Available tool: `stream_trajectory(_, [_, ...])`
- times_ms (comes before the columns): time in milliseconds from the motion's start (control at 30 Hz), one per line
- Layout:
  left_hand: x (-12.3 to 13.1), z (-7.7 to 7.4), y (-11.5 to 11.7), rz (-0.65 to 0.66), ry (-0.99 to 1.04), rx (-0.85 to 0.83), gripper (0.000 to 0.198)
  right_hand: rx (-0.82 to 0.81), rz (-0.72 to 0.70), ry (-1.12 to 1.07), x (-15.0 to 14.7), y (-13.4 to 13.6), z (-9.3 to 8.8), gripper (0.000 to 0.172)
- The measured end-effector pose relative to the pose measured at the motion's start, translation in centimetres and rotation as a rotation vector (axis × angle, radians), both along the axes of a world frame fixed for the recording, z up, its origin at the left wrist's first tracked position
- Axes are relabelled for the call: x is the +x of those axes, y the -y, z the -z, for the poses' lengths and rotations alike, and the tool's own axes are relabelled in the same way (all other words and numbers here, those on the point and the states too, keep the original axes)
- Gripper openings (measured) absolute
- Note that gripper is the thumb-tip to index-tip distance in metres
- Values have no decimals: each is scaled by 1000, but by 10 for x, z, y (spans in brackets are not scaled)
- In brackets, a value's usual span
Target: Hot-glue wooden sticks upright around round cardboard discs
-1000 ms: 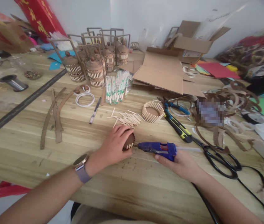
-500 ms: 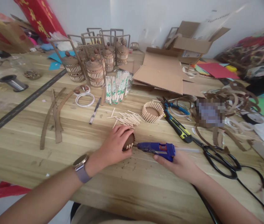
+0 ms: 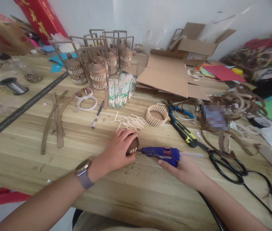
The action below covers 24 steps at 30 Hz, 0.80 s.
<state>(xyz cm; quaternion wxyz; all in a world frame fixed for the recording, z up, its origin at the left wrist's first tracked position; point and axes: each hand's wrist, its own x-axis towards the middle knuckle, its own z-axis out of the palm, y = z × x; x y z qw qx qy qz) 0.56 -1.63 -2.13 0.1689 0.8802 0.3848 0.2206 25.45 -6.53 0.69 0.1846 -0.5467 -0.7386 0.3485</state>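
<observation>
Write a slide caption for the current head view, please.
The left hand holds a round brown piece while the right hand points a blue glue gun at its edge, near loose sticks.

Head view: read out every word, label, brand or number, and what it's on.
None reads clearly.
Red panel: gold characters, too blurred.
Left cardboard box: red marking, too blurred.
Wrapped sticks: green print, too small.
Blue glue gun: label, too small.
Open cardboard box: label, too blurred.
Plastic bag: dark lettering, too blurred.

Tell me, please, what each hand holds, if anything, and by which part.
The left hand holds the brown round piece by its rim; the right hand holds the blue glue gun at its rear, apparently by the handle, mostly hidden.
</observation>
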Motion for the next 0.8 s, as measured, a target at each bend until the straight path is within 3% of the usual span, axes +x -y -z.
stream_trajectory(500, [0,1,0,1,4,2,61,150,-10,91,0,4,5,29])
stream_trajectory(633, [0,1,0,1,8,-4,61,218,165,63,1,2,6,33])
stream_trajectory(700, [-1,1,0,2,5,-6,60,161,287,31,5,-3,3,37])
stream_trajectory(800, [-1,1,0,-1,1,-9,61,-112,370,-107,14,-13,-3,47])
